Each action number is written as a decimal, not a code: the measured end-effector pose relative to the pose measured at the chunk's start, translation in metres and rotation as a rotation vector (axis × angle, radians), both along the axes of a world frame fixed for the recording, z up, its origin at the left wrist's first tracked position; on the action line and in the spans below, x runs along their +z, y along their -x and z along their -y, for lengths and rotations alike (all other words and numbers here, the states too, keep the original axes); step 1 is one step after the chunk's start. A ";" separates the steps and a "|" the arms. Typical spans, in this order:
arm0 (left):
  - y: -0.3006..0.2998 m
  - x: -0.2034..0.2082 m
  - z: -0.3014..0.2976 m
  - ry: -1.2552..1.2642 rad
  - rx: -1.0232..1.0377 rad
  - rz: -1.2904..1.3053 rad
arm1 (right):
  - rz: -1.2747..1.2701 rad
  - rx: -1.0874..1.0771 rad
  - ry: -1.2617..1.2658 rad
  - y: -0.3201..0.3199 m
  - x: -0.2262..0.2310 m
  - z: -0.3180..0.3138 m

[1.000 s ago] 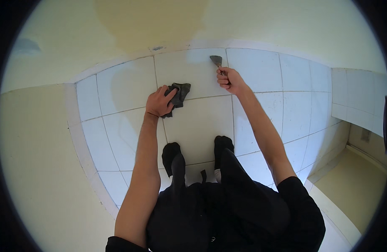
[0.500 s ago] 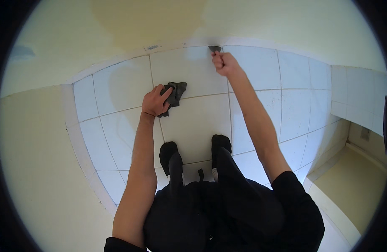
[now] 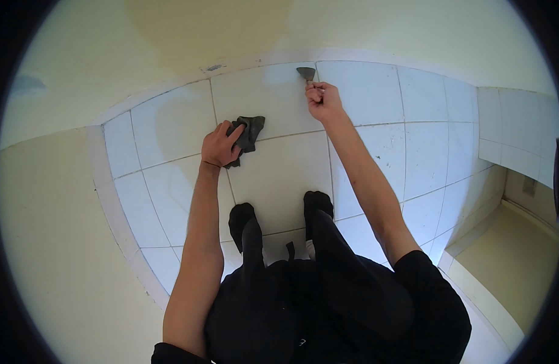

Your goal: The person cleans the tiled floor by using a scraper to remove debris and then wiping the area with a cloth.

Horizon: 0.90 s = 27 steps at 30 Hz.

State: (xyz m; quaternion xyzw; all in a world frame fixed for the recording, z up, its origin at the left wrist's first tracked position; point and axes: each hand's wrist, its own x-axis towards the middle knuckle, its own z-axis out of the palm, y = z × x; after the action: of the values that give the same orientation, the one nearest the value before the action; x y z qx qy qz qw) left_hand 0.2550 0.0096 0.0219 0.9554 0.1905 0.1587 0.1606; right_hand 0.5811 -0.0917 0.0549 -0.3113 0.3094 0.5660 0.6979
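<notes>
My left hand [image 3: 219,144] presses a crumpled dark grey cloth [image 3: 251,133] against the white floor tiles [image 3: 282,173], its fingers closed over the fabric. Ahead and to the right, my right hand [image 3: 324,102] grips the handle of a putty knife [image 3: 305,73]. The knife's wide dark blade points away from me, a little short of the foot of the far wall. Most of the handle is hidden in my fist. I cannot tell whether the blade touches the tile.
A pale skirting strip [image 3: 346,56] runs along the base of the yellowish wall [image 3: 219,27], with a chipped patch [image 3: 215,67] left of the knife. Small dark specks [image 3: 379,158] lie on a tile at right. Beyond it a tiled ledge [image 3: 516,155] juts out. My black-socked feet [image 3: 318,203] stand close behind the cloth.
My right hand has drawn back slightly from the wall, and the putty knife's blade has come away from the skirting with its flat face showing more. The left hand stays on the cloth.
</notes>
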 end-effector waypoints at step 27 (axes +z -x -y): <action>0.000 -0.002 -0.002 0.013 0.001 -0.019 | 1.528 0.465 0.634 0.011 -0.024 0.000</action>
State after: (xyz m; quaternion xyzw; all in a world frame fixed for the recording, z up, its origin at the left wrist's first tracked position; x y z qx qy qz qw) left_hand 0.2546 0.0112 0.0196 0.9557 0.1934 0.1484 0.1648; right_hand 0.5698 -0.0921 0.0306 -0.8428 -0.1736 0.2165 0.4612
